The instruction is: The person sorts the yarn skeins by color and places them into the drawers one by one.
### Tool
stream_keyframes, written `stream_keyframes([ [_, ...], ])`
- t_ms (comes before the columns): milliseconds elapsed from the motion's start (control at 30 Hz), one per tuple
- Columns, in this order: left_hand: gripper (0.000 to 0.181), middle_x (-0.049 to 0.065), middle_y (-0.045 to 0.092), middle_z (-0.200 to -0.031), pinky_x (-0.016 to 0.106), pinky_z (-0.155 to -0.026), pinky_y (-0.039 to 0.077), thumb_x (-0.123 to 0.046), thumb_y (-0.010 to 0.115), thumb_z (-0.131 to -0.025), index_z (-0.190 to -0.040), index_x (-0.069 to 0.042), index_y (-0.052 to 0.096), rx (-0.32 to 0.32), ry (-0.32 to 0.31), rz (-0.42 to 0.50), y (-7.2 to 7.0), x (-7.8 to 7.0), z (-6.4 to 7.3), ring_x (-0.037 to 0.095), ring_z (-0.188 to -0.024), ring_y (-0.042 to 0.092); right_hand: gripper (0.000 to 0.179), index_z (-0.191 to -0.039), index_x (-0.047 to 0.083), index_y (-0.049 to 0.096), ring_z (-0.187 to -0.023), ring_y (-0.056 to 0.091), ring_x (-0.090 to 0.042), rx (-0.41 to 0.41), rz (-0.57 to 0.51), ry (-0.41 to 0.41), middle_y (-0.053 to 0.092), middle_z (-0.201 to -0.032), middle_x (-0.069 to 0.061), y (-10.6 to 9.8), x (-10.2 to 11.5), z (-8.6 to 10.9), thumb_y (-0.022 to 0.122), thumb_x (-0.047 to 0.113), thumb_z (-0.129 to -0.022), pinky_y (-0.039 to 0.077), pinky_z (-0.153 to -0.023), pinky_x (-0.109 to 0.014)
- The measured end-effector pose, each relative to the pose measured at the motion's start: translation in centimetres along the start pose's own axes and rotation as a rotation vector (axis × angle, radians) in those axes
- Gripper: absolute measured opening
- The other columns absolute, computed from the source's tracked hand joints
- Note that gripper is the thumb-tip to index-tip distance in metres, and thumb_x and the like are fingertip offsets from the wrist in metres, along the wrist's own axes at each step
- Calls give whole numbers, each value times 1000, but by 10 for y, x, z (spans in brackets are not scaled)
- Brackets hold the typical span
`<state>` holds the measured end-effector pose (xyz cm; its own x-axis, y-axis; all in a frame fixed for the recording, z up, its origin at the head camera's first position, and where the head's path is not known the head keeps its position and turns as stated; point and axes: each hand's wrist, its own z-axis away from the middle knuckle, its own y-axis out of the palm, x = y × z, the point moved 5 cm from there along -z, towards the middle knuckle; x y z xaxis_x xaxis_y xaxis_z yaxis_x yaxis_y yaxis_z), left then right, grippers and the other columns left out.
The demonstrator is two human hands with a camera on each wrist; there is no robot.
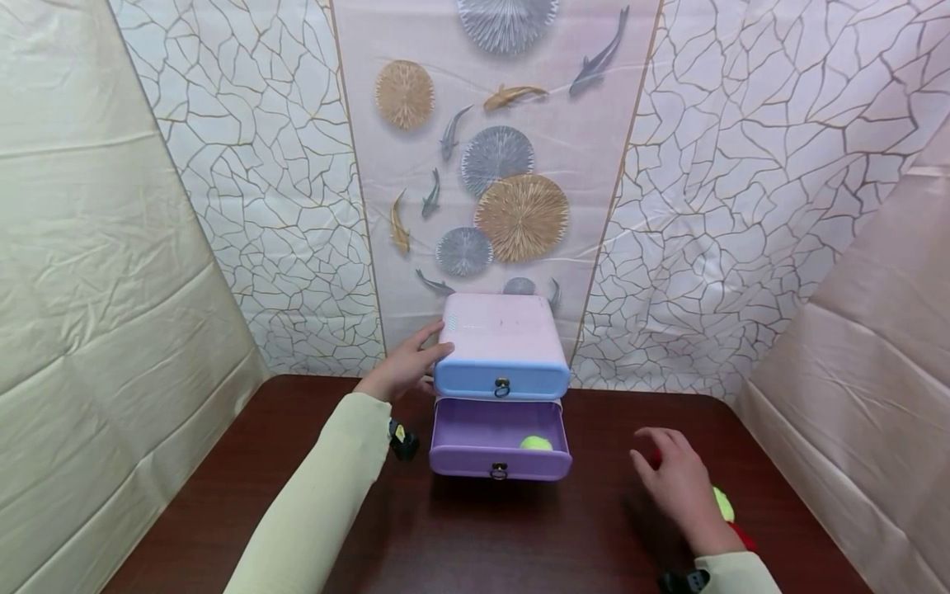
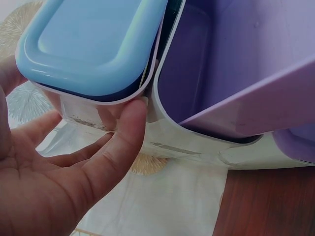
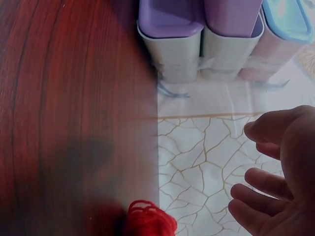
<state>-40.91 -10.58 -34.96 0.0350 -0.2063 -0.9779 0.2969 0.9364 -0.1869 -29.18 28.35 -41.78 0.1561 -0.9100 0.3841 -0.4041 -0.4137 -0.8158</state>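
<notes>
A small drawer cabinet with a pink top (image 1: 500, 326) stands at the back of the table. Its blue top drawer (image 1: 475, 380) is closed, while the purple drawer (image 1: 463, 464) below is pulled out with a yellow-green ball (image 1: 536, 444) inside. My left hand (image 1: 401, 369) rests against the cabinet's left side, fingers spread along the top tier; the thumb (image 2: 129, 130) touches the casing near the blue drawer front. To the right, my right hand (image 1: 679, 480) hovers over the table, fingers loosely bent and holding nothing. Red yarn (image 3: 150, 220) lies near it, partly hidden by the hand in the head view.
A second yellow-green ball (image 1: 723, 503) shows behind the right wrist. Under the open drawer, the right wrist view shows another purple drawer (image 3: 170, 17), closed. Patterned cloth (image 1: 690, 272) hangs behind the dark wooden table (image 1: 594, 528), with plain cloth at both sides.
</notes>
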Motion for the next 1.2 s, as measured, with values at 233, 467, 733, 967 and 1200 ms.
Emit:
stream_keyframes([
  [233,67,24,46,-139,52,-80,56,-39,58,-96,-153,-37,21,1,-1,-4,0,0,0,37,-107,63,34,-117,5,61,-107,55,-43,31,19,49,52,-124,-27,2,-12,0,69,21,-89,47,-86,-61],
  [467,67,24,47,-139,49,-77,57,-39,58,-97,-153,-37,22,5,-1,3,0,1,-1,37,-107,63,35,-118,5,60,-107,54,-46,69,24,80,51,-125,-28,2,-25,1,67,22,-89,46,-86,-62],
  [733,66,24,47,-138,51,-79,57,-38,57,-97,-153,-37,21,12,-11,18,0,0,0,36,-106,63,37,-120,4,59,-105,53,-48,123,39,138,49,-126,-31,1,-38,2,66,23,-90,46,-83,-62],
  [967,67,24,46,-140,49,-77,57,-37,57,-97,-153,-38,21,14,-16,28,0,0,0,38,-110,62,43,-124,1,55,-105,52,-49,168,66,180,47,-125,-34,2,-53,2,65,24,-90,45,-83,-63],
  [1200,66,24,45,-140,53,-82,56,-38,57,-97,-153,-38,21,15,-14,26,0,-1,2,39,-112,61,47,-126,-1,52,-106,51,-50,199,86,207,45,-125,-36,3,-66,3,64,26,-90,44,-82,-64],
])
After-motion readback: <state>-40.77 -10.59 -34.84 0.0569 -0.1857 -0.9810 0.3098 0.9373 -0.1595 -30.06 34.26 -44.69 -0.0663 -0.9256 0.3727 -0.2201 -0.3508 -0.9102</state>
